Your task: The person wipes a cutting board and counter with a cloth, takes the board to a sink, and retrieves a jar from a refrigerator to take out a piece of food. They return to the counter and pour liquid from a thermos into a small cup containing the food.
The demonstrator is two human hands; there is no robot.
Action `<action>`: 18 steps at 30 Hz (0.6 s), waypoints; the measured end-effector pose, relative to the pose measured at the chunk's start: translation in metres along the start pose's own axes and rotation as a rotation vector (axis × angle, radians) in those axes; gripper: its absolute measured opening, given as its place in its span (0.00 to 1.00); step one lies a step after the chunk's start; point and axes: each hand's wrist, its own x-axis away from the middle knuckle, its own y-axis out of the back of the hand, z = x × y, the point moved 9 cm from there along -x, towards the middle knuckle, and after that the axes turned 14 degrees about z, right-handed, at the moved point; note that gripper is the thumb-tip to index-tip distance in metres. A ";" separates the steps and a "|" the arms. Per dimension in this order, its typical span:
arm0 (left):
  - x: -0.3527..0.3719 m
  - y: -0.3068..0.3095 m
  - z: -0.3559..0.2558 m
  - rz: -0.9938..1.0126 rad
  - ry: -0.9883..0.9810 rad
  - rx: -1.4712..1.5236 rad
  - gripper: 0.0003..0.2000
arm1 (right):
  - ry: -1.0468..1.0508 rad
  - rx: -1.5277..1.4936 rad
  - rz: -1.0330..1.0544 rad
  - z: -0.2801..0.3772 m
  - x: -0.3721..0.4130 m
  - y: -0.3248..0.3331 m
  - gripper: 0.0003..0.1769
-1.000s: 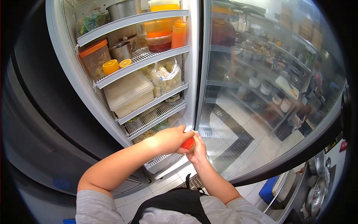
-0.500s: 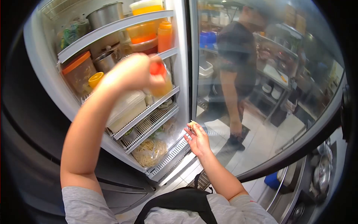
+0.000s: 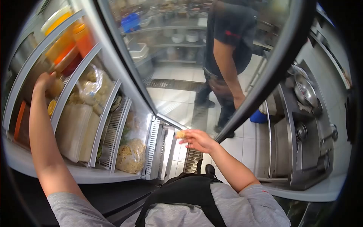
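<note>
My left hand (image 3: 44, 80) reaches into the open fridge, its fingers curled round a yellowish container (image 3: 56, 87) on the middle shelf. Part of that container is hidden behind the hand. Just above it is a tub of orange contents (image 3: 62, 51), beside an orange squeeze bottle (image 3: 82, 38). My right hand (image 3: 198, 140) is out in front of the fridge, over the floor. Between its thumb and fingertips it pinches a small pale-yellow lump of food (image 3: 181, 134). The other fingers are loosely bent.
The glass fridge door (image 3: 170, 90) stands open, and a person in dark clothes (image 3: 230, 49) shows through it. Lower shelves hold a white tub (image 3: 73, 130), a bag of pale food (image 3: 92, 89) and a bag of noodles (image 3: 130, 157). At right is a steel counter (image 3: 281, 147) with bowls.
The view has turned right. My left hand, which held a red-topped container raised in front of the shelves, is now in deep among them. My right hand still holds the lump.
</note>
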 end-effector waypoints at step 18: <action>0.550 0.122 -0.387 -1.065 -1.603 0.221 0.14 | -0.332 -0.119 -1.466 -0.371 0.665 0.302 0.23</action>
